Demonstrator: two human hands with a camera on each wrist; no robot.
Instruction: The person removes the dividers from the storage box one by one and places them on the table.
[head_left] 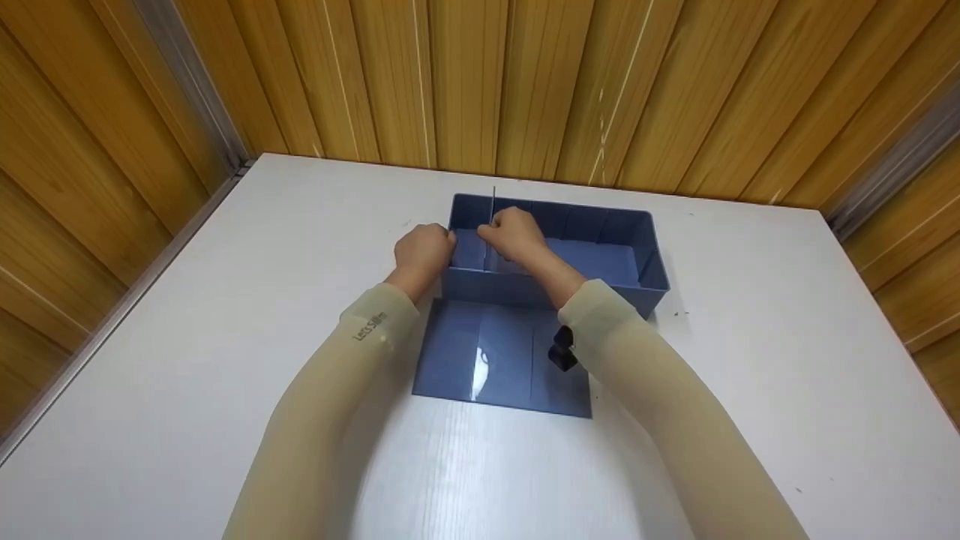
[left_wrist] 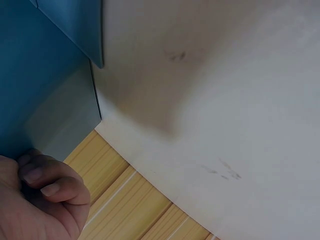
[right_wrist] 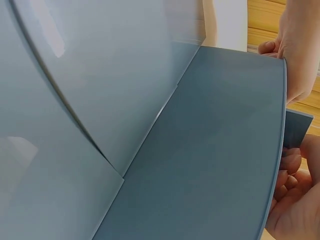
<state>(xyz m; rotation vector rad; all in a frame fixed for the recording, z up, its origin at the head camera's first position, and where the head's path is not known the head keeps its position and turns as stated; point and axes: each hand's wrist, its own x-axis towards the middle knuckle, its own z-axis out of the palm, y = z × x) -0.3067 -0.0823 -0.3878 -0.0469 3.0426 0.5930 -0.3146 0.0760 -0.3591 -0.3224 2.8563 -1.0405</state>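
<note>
A blue open-topped plastic box (head_left: 480, 286) stands on the white table, its long side towards me. My left hand (head_left: 424, 251) grips the box's left end at the rim, its fingers (left_wrist: 59, 186) curled against the wall. My right hand (head_left: 514, 234) reaches over the front wall and pinches a thin blue divider panel (head_left: 493, 204). The divider stands upright across the box near its left end, its top corner above the back rim. In the right wrist view, part of the divider (right_wrist: 296, 127) shows beyond the box wall. The divider's lower edge is partly hidden by my right hand.
Flat blue panels (head_left: 450, 352) lie side by side on the table (head_left: 225, 360), close against the front of the box. Wood-patterned walls (head_left: 525, 90) rise behind the table and at both sides. A small black object (head_left: 562, 351) hangs at my right sleeve.
</note>
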